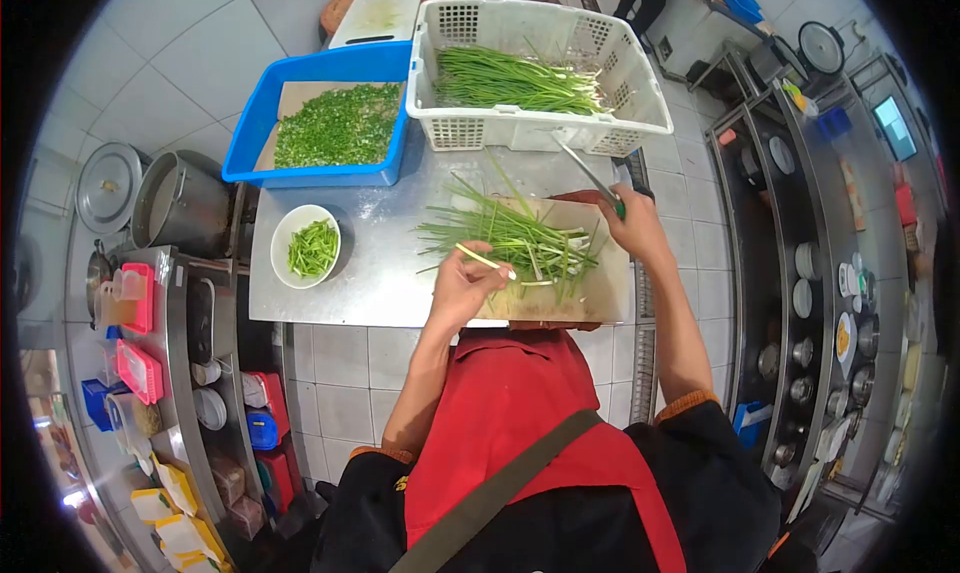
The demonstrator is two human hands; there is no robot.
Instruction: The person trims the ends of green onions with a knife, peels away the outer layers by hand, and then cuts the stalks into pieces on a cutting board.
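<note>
My left hand [463, 287] pinches a single pale scallion stalk [480, 258] above the near left side of the cutting board. My right hand [638, 229] is closed around the green handle of a knife [588, 169], its blade pointing up and away to the left, apart from the greens. Between my hands a loose pile of scallions [525, 235] lies across the wooden cutting board [606, 298], green ends to the left and white ends to the right. Left of the board stands a white bowl [283, 245] of cut green pieces [313, 248].
At the back of the metal table [375, 283], a blue tub [240, 153] holds finely chopped greens [338, 125]. Beside it a white crate [540, 128] contains more whole scallions [515, 81]. Shelves with dishes flank me on both sides; a large pot [190, 203] stands at left.
</note>
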